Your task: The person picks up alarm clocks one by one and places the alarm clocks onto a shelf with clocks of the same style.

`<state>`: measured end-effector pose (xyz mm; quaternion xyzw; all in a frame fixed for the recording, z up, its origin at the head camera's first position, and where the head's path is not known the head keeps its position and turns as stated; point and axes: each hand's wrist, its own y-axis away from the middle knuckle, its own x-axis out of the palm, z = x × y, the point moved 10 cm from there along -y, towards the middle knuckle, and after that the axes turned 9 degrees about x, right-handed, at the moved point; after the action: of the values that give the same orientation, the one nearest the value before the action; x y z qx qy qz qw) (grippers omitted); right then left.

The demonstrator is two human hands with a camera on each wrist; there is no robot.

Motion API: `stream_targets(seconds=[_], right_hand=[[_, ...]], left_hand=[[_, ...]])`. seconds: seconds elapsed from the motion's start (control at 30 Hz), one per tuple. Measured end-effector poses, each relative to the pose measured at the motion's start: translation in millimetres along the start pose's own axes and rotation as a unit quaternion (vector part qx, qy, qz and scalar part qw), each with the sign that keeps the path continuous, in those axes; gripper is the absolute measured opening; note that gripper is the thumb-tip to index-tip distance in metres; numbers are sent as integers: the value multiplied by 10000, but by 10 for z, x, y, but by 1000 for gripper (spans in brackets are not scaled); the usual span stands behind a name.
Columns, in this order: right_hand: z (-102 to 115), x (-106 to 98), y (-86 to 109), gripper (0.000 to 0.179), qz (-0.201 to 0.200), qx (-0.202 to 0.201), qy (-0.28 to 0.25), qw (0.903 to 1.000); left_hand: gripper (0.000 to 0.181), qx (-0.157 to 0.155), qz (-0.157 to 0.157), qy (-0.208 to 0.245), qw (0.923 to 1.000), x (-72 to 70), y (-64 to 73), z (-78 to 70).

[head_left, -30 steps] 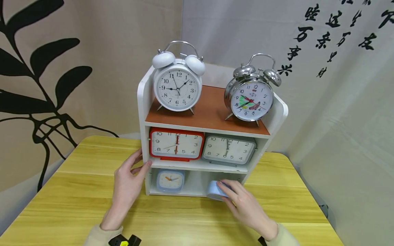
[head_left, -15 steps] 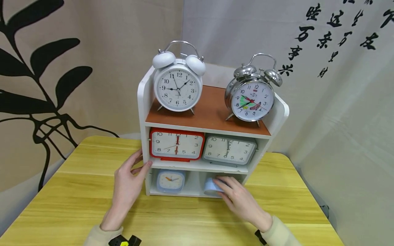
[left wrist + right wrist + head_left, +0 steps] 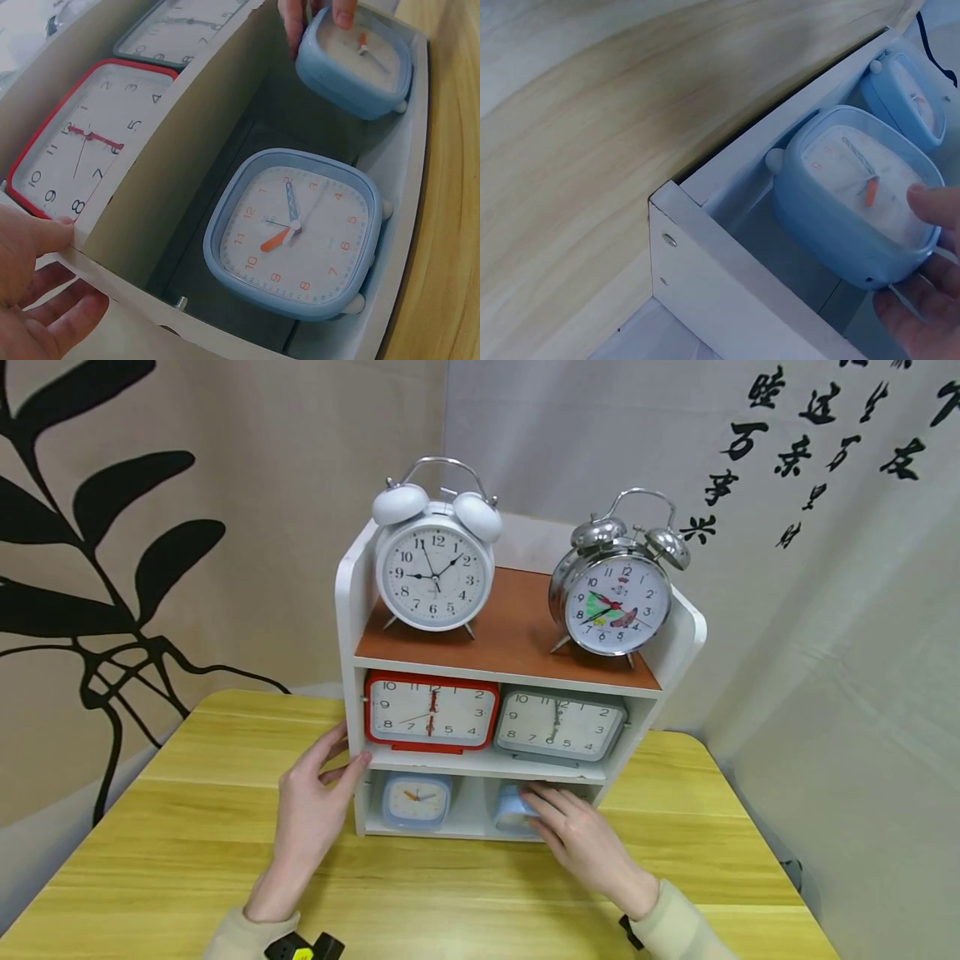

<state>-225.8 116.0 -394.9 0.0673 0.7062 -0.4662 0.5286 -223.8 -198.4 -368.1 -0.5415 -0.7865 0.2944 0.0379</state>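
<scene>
A small white shelf (image 3: 517,597) with a brown top board stands on the table. My left hand (image 3: 311,802) grips its left side panel, thumb on the front edge and fingers against the outer side. My right hand (image 3: 588,843) pinches a light blue alarm clock (image 3: 847,187) at the right of the bottom compartment, thumb over the face and fingers behind. That clock is tilted in the left wrist view, its face partly covered. A second light blue alarm clock (image 3: 300,247) stands at the left of the same compartment, apart from the held one.
A red clock (image 3: 431,712) and a grey-green clock (image 3: 558,725) fill the middle compartment. On top stand a white twin-bell alarm clock (image 3: 435,568) and a silver one (image 3: 617,602). The wooden table (image 3: 450,902) extends in front; printed curtains (image 3: 300,527) hang behind.
My right hand has moved the light blue clock from the bottom compartment's front edge back into it and slightly left. My left hand has stayed on the side panel.
</scene>
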Motion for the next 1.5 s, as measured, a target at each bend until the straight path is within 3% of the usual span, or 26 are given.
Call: stream_targets(seconds=[0.3,0.5,0.93,1.5], right_hand=[[84,-18,-1,45,-487,-471,416,9968],[123,-6,8,42,-566,-570,656,9946],[20,126,-30,54,-116,-246,813,9963],[-135,193,-123,47,439,281,604,9968]], left_hand=[[49,37,15,-47,10000,0,2,-7],[49,84,-2,-39,10000,-6,2,-6],[49,128,-6,-16,9999,-6,-1,-17],[48,135,17,-47,9999,-10,-5,-20]])
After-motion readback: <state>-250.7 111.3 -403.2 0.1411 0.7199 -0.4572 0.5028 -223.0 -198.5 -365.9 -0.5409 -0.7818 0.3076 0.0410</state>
